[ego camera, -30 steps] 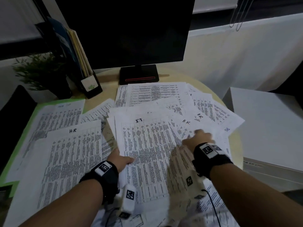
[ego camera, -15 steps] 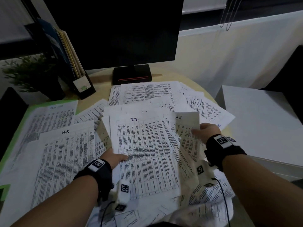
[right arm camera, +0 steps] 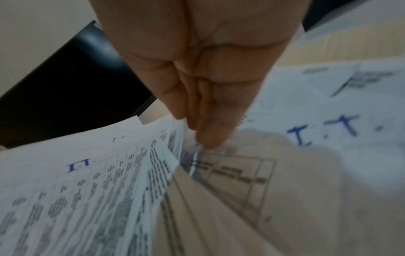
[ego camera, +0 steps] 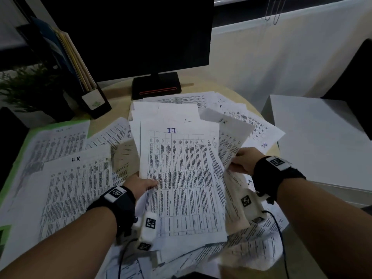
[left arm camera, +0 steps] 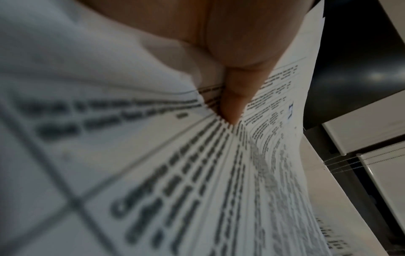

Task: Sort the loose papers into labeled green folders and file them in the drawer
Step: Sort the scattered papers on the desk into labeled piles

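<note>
Now lifted, one I.T. sheet (ego camera: 181,178) between two hands.

Dim light, blurred wrist views

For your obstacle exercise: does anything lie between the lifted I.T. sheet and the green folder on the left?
Yes. An H.R sheet and other loose papers lie between the I.T. sheet, held by the left hand, and the green folder, itself covered with printed pages.
</note>
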`<state>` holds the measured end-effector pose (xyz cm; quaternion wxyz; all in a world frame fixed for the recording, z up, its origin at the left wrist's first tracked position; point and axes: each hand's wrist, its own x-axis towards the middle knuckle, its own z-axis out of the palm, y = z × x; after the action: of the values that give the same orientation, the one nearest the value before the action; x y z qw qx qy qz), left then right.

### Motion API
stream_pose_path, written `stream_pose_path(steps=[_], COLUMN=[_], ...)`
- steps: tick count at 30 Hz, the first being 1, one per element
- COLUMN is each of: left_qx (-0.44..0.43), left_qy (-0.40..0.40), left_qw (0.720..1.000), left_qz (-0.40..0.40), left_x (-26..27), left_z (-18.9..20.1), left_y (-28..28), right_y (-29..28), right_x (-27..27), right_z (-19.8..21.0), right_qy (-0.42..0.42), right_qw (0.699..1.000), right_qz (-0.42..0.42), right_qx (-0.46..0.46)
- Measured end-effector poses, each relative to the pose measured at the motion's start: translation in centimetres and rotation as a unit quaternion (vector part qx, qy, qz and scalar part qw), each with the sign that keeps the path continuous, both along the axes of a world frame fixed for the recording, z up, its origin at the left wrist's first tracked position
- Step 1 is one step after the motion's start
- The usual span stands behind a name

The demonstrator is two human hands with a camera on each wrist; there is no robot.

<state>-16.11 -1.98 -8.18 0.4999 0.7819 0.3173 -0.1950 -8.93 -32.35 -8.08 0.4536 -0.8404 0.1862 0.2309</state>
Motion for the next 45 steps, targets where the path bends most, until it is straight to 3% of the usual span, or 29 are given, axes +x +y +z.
stream_pose_path(steps=[3,5,8,13,17,22,24,26,28,30,33,36,39,42,45], left_qx=[0.02,0.04,0.06,0.053,0.057,0.067,0.065,0.068,0.069,0.067,0.062,0.064,0.074,0.078,0.052], left_qy=[-0.017,-0.015,-0.004,0.017,0.019,0.006,0.003,0.002,0.002,0.001,0.0,-0.002,0.002,0.002,-0.015], left_qw=[1.0,0.999,0.998,0.998,0.998,0.998,0.998,0.997,0.997,0.997,0.998,0.997,0.996,0.995,0.996], left_qz=[0.014,0.004,0.0,0.003,0.005,-0.009,-0.021,-0.027,-0.024,-0.025,-0.027,-0.033,-0.041,-0.059,-0.069], left_x=[0.2,0.5,0.8,1.3,1.3,1.0,1.0,1.0,0.9,0.9,1.0,1.0,1.2,2.0,3.3], left_z=[-0.1,-0.4,-1.2,-1.8,-1.9,-1.7,-1.8,-1.8,-1.7,-1.7,-1.8,-2.1,-2.0,-2.2,-2.2], left_y=[-0.9,-1.2,-1.1,-1.1,-1.0,-1.2,-1.0,-1.0,-1.0,-1.0,-0.9,-0.7,-0.8,-0.7,-1.0], right_y=[-0.8,-2.0,-3.3,-3.4,-2.9,-3.2,-4.0,-5.0,-5.8,-6.4,-7.7,-9.8,-11.1,-11.6,-11.1], right_x=[-0.3,-0.9,-2.4,-3.9,-3.9,-3.2,-2.7,-2.4,-1.9,-1.5,-1.7,-2.2,-2.9,-3.4,-3.4], right_z=[0.8,1.6,1.6,-0.5,-1.1,0.5,1.4,2.3,2.4,1.9,0.4,-1.0,-1.7,-2.3,-1.8], right_qy=[0.033,0.01,0.042,0.024,0.057,0.07,0.01,-0.1,-0.156,-0.126,0.014,0.09,0.126,0.074,-0.08], right_qw=[0.985,0.956,0.914,0.932,0.941,0.902,0.923,0.947,0.95,0.95,0.944,0.951,0.952,0.963,0.957], right_qz=[0.093,0.131,0.21,0.168,0.159,0.257,0.191,0.063,-0.005,-0.004,-0.013,-0.097,-0.125,-0.122,-0.259], right_qx=[-0.141,-0.261,-0.344,-0.322,-0.293,-0.339,-0.335,-0.298,-0.27,-0.286,-0.33,-0.278,-0.249,-0.227,-0.104])
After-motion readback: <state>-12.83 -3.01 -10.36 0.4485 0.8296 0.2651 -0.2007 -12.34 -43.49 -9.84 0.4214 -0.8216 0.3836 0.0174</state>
